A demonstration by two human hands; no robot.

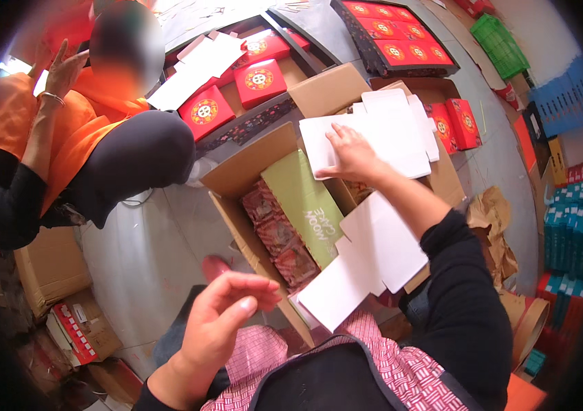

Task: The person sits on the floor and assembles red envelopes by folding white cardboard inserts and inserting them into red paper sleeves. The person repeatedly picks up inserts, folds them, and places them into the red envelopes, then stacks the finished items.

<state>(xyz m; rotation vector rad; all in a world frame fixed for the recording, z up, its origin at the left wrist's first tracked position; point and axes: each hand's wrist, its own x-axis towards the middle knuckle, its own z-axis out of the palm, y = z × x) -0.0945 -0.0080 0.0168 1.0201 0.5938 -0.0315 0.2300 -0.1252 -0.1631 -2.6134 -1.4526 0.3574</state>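
Note:
My right hand [354, 156] lies on a white flat cardboard blank [391, 140], thumb and fingers spread across its left part. My left hand [226, 318] hovers above my lap, left of the carton's near corner. Its fingers are loosely bent with the thumb apart, and nothing shows in it. Between my arms stands an open brown carton [226, 214]. Inside it are a green printed box [303, 205] and a row of small reddish-brown wrapped packs [279, 236]. A second white blank [367, 264] rests across the carton's near right side, below my right forearm.
Red gift boxes [259, 81] sit in a dark tray at the far side, with more white blanks [202, 65] on top. Another tray of red boxes [394, 44] stands far right. A co-worker in orange [86, 130] sits at left. Crumpled brown paper [493, 229] lies right.

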